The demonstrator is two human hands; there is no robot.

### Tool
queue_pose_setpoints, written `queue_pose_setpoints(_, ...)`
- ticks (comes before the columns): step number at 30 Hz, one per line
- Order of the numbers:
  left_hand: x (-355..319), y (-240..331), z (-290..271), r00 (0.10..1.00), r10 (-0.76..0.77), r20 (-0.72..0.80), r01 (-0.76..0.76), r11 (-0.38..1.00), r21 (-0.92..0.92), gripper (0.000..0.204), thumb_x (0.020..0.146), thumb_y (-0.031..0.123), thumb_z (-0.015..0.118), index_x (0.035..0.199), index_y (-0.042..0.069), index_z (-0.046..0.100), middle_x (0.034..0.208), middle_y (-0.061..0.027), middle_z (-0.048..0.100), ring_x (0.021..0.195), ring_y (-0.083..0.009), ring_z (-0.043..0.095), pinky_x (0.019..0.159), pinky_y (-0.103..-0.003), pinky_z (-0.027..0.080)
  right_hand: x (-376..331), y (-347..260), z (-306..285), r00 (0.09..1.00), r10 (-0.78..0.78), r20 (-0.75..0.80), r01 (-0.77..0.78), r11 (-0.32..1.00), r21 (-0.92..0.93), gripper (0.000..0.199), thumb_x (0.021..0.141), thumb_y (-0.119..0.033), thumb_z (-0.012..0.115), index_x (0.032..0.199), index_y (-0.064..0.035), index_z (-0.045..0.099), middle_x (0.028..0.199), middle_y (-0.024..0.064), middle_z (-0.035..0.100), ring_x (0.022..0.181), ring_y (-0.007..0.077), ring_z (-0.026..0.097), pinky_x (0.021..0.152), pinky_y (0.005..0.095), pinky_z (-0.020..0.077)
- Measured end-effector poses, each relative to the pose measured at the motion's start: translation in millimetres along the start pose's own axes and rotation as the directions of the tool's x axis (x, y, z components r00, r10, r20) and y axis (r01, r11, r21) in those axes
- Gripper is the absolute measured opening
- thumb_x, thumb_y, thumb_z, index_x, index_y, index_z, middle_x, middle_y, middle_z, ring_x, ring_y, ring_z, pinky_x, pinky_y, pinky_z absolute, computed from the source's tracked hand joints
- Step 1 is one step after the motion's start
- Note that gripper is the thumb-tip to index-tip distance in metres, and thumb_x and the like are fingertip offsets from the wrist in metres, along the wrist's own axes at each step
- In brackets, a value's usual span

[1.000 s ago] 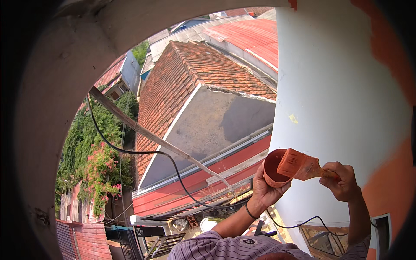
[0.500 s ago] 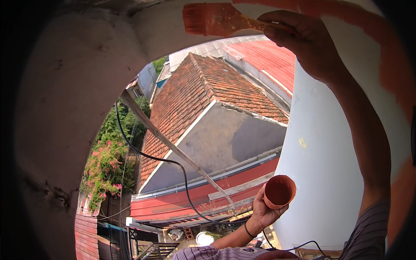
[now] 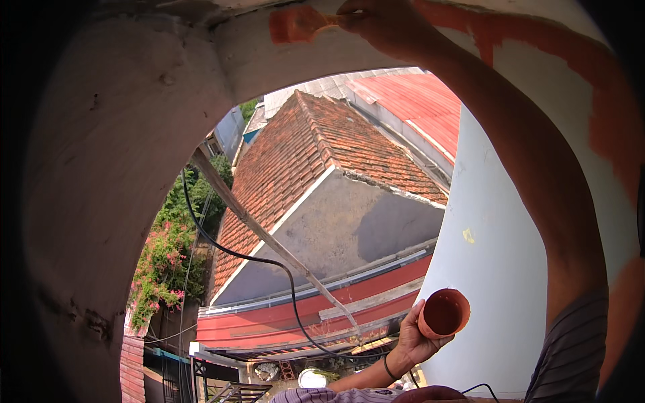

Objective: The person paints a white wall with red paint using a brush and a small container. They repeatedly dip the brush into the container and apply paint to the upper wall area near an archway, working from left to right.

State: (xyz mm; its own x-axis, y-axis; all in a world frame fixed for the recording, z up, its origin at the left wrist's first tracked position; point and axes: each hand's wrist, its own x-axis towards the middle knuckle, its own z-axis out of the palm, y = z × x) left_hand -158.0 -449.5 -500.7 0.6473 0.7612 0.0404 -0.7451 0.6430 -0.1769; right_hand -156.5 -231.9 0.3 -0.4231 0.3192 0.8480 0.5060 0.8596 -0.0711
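High at the top of the view, my right hand (image 3: 388, 25) is closed round the handle of a wide flat paintbrush (image 3: 293, 25). Its bristles are covered in red-orange paint and lie against or close to the pale surface above the opening; contact is hard to judge. Low down, my left hand (image 3: 411, 341) grips a small reddish cup (image 3: 426, 328), tilted so its mouth shows. Dark red paint (image 3: 445, 316) is inside the cup. A band of red paint (image 3: 517, 28) runs along the wall to the right of my right hand.
A white curved wall or column (image 3: 497, 269) stands at the right, a grey stained wall (image 3: 101, 188) at the left. A wooden pole (image 3: 259, 232) and a black cable (image 3: 269, 260) cross the opening. Beyond and below are a tiled roof (image 3: 275, 161), red metal sheets (image 3: 302, 316) and flowering shrubs (image 3: 161, 262).
My right hand and the paintbrush have moved up and to the left, with the arm reaching farther. The cup in my left hand sits slightly lower and more to the right in view.
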Motion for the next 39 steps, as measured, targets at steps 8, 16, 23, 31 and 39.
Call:
queue_pose_setpoints(8, -5.2, 5.3, 3.1, 0.988, 0.084, -0.131, -0.078, 0.996, 0.054, 0.059, 0.103, 0.051, 0.067, 0.149, 0.017, 0.054, 0.149, -0.0122, 0.058, 0.134, -0.0326, 0.061, 0.104, -0.055, 0.058, 12.1, 5.1, 11.0, 0.999, 0.026, -0.044, -0.027, 1.000, -0.013, 0.024, 0.098, -0.015, 0.069, 0.103, 0.0059, 0.079, 0.094, 0.0254, 0.077, 0.081, 0.0344, 0.072, 0.076, 0.0483, 0.0551)
queue_pose_setpoints(16, -4.1, 9.8, 4.6, 0.988, 0.099, -0.116, -0.092, 0.994, 0.063, 0.059, 0.103, 0.050, 0.067, 0.148, 0.016, 0.054, 0.148, -0.0121, 0.059, 0.134, -0.0327, 0.061, 0.105, -0.055, 0.058, 17.9, 5.8, 8.7, 0.994, 0.062, -0.090, -0.070, 0.994, -0.087, 0.027, 0.099, -0.020, 0.071, 0.104, 0.0042, 0.080, 0.093, 0.0241, 0.078, 0.081, 0.0347, 0.072, 0.078, 0.0487, 0.0557)
queue_pose_setpoints(23, -5.0, 11.9, -1.4, 0.996, 0.071, -0.056, -0.069, 0.997, 0.038, 0.057, 0.103, 0.050, 0.067, 0.147, 0.016, 0.055, 0.147, -0.0130, 0.060, 0.134, -0.0331, 0.061, 0.105, -0.055, 0.059, 19.5, 16.3, -9.2, 0.978, 0.155, -0.143, -0.167, 0.982, -0.084, 0.028, 0.097, -0.021, 0.075, 0.101, 0.0065, 0.081, 0.085, 0.0248, 0.076, 0.074, 0.0316, 0.071, 0.070, 0.0468, 0.0550)
queue_pose_setpoints(31, -17.1, 19.4, -0.1, 0.987, 0.131, -0.097, -0.126, 0.990, 0.059, 0.055, 0.102, 0.050, 0.068, 0.144, 0.016, 0.058, 0.145, -0.0115, 0.061, 0.133, -0.0323, 0.061, 0.106, -0.055, 0.058, -11.4, 19.0, -32.2, 0.958, 0.248, -0.143, -0.243, 0.969, 0.049, 0.025, 0.096, -0.015, 0.074, 0.097, 0.0086, 0.079, 0.076, 0.0216, 0.073, 0.065, 0.0257, 0.064, 0.062, 0.0426, 0.0517)
queue_pose_setpoints(39, -8.6, 11.5, -2.7, 0.989, 0.109, -0.099, -0.104, 0.993, 0.059, 0.053, 0.102, 0.049, 0.068, 0.143, 0.017, 0.059, 0.144, -0.0106, 0.062, 0.133, -0.0314, 0.062, 0.106, -0.055, 0.057, 15.1, 0.2, 31.2, 0.990, -0.053, -0.128, 0.039, 0.993, -0.112, 0.023, 0.095, -0.015, 0.071, 0.095, 0.0076, 0.077, 0.084, 0.0252, 0.075, 0.074, 0.0321, 0.071, 0.070, 0.0478, 0.0543)
